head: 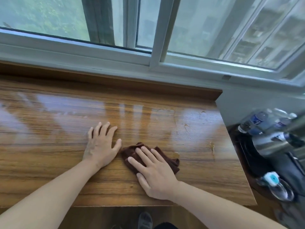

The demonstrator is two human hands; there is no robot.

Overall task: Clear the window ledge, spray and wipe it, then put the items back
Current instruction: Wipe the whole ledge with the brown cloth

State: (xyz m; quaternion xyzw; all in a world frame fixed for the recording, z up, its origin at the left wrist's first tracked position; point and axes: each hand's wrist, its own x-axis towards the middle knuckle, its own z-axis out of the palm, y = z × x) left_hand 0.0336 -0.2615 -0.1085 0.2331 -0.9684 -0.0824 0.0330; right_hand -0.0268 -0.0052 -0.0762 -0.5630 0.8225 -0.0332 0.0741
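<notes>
Half of cloth (132, 152) hidden under right hand (153, 172).

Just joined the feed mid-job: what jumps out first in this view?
Two bare hands on a glossy wooden ledge under the window: the right hand presses a brown cloth flat at centre, the left hand rests open beside it. Wet smears show toward the ledge's right end, and past that edge sits a blurred cluster of bottles.
</notes>
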